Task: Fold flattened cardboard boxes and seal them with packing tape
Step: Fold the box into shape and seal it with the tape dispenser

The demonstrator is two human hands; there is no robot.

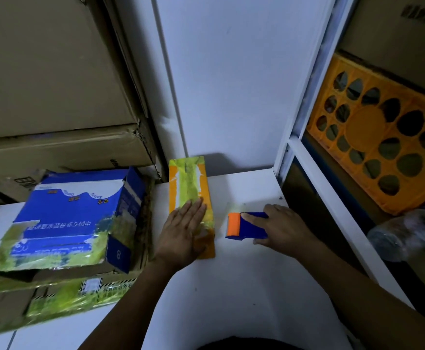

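Observation:
A narrow orange and green box (190,183) lies on the white table (244,269), its top covered with shiny tape. My left hand (182,232) presses flat on the near half of this box, fingers straight. To its right, my right hand (280,227) grips a blue tape dispenser (250,226) with an orange roller, which rests on the table beside the box. A thin strip of tape seems to run from the box toward the dispenser.
A pile of flattened blue and green cartons (67,223) lies on the left of the table. Large brown boxes (49,84) stack behind it. At right, a white shelf frame (304,157) holds an orange crate (380,137) and a plastic bottle (405,233).

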